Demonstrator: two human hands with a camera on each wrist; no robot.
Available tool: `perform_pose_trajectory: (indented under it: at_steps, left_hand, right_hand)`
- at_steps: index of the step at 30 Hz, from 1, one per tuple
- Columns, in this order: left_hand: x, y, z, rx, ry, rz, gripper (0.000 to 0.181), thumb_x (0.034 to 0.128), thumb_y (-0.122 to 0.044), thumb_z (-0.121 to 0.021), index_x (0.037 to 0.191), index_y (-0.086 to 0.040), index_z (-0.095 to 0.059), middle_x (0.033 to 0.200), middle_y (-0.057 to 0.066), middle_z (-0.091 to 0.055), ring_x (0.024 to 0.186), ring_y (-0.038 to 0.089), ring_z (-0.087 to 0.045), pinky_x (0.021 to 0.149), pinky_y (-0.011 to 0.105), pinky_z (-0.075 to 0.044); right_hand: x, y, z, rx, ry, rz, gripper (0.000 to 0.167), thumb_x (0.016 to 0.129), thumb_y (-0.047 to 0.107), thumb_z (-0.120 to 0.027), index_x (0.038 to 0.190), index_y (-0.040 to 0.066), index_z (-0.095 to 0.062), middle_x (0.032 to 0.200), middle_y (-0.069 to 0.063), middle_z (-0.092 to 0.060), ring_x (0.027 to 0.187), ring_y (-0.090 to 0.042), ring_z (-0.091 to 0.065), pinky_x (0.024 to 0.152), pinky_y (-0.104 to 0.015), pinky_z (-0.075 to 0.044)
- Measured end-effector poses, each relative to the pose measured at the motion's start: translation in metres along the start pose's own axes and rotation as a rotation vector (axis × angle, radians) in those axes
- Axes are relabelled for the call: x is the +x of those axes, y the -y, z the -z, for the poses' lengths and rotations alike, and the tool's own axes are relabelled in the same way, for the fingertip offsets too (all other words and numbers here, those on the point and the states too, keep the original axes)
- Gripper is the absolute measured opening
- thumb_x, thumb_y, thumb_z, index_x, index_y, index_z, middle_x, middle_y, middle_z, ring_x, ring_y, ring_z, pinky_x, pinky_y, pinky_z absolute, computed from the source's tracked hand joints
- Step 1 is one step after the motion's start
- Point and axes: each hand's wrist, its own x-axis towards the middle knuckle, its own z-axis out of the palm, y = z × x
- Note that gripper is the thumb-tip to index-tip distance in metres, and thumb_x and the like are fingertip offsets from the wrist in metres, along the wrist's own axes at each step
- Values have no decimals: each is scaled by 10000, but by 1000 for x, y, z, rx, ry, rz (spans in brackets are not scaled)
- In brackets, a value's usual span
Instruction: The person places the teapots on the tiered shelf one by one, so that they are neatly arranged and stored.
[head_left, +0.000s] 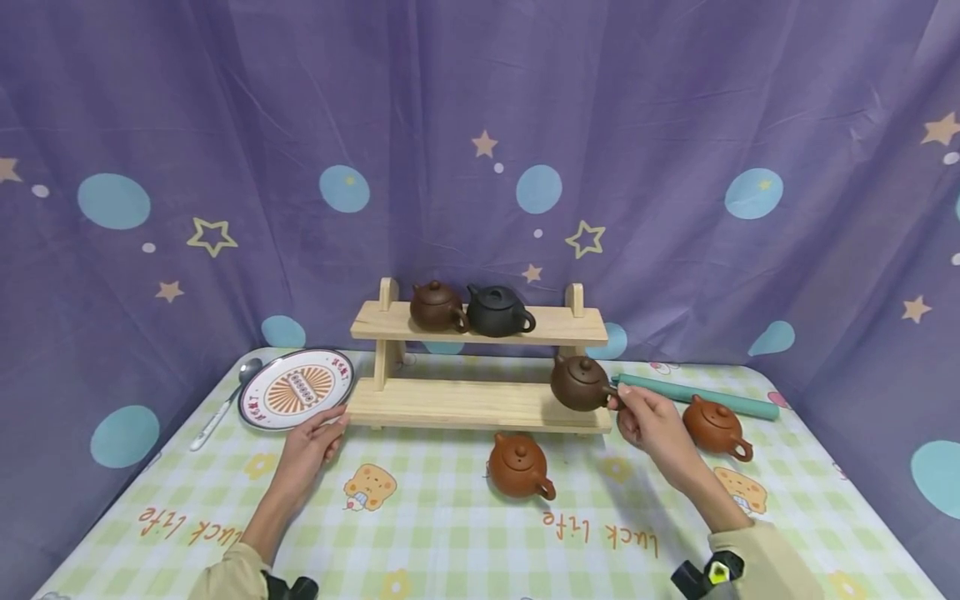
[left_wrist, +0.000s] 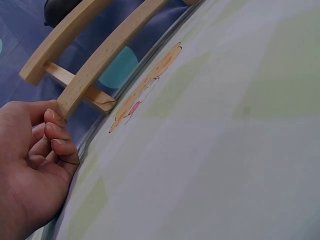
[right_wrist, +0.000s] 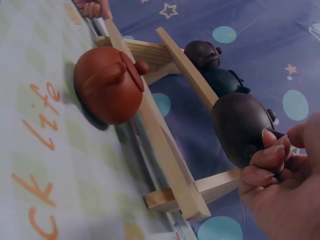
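The right hand [head_left: 654,427] pinches the dark-brown teapot [head_left: 580,385] by its handle, the body and spout lying left of that grip, while the two-tier wooden shelf [head_left: 457,402] runs lengthwise leftward to the left hand [head_left: 307,450], which grips its far end.

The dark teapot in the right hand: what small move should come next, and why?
I'd probably ease the dark teapot up toward the upper shelf: the right hand holds it clear of the lower shelf, and bare board lies beside the black teapot up there.
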Motion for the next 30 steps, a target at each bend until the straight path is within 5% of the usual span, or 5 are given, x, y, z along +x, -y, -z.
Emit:
perform_pose_trajectory:
  at_steps: [6,30]
  left_hand:
    - [1,0,0,-7,-3,0,474,1082,-220,-577,1487,12,-491,799,-26,-577,669,53,-464,566,187,-400]
    - [4,1,2,-28,4,23,481,1087,-204,-566,1502,18,-467,805,-20,-584,674,62,-468,566,195,-407]
  right_hand:
    - [5,7,-2,5,-10,-7,403,1137,272,-435,1001,-70,-602,670,-32,-392,560,-110,-330,527,-281,-321]
    - [33,14,0,130,-16,93,362,1138,237,-424,934,-1,-606,652,5,-369,574,-83,-328,535,-254,-304]
